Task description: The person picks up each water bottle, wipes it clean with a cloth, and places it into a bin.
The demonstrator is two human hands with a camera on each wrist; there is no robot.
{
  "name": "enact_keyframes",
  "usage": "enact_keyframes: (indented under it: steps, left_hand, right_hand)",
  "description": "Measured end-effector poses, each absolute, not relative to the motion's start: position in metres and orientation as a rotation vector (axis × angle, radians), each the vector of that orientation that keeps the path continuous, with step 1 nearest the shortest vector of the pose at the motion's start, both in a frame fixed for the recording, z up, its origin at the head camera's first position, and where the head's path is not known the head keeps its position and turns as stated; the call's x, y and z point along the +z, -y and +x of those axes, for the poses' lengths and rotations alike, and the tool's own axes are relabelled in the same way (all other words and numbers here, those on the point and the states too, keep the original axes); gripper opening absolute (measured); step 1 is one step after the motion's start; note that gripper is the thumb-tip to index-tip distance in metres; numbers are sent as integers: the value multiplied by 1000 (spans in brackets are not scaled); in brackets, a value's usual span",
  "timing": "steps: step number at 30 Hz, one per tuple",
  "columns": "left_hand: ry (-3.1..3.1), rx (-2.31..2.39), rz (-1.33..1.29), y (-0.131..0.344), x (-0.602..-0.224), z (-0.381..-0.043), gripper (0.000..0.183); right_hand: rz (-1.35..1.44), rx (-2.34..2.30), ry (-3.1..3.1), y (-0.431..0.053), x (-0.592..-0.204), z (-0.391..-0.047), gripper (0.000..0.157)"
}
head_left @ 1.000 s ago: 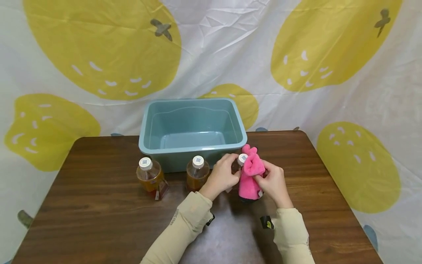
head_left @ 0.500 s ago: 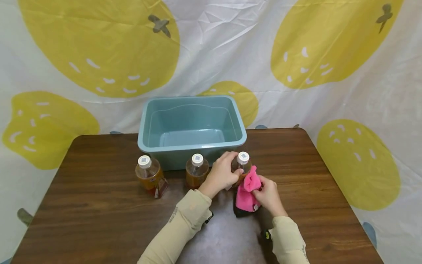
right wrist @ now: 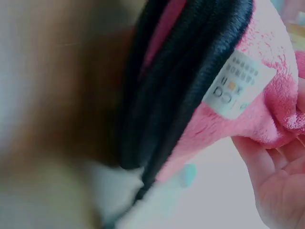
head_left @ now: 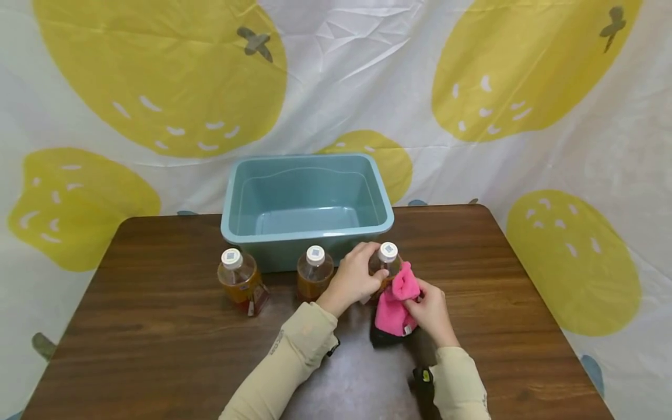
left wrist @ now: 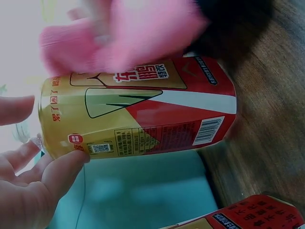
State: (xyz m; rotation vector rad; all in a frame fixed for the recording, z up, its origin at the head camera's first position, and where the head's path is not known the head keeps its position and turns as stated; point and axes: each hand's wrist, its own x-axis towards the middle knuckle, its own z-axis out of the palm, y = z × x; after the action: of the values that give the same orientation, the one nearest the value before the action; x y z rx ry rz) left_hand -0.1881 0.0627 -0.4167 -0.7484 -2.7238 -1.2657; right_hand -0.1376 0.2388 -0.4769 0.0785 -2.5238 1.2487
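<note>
Gripping an upright bottle (left wrist: 143, 112) by its shoulder, left hand (head_left: 356, 277) curled round it, right hand (head_left: 429, 309) pinching a pink cloth (head_left: 391, 318) just beside it, bottle on the wooden table (head_left: 131, 326) near a blue tub (head_left: 310, 238).

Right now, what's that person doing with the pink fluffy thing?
Their right hand pinches the pink cloth close to the right bottle; I can't tell if they touch. The left hand grips that bottle near its top. The middle bottle and left bottle stand on the table, in front of a blue-green tub.
</note>
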Motion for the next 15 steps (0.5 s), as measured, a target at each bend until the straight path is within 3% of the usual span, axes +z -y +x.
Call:
enact_keyframes:
  steps: [7, 15]
  left_hand:
    - [2707, -1264, -759, -61, -417, -188, 43]
    - [2677, -1259, -783, -62, -417, -188, 40]
  right_hand:
    - [211, 1223, 2425, -237, -437, -146, 18]
    - [201, 1278, 2426, -232, -424, -149, 21]
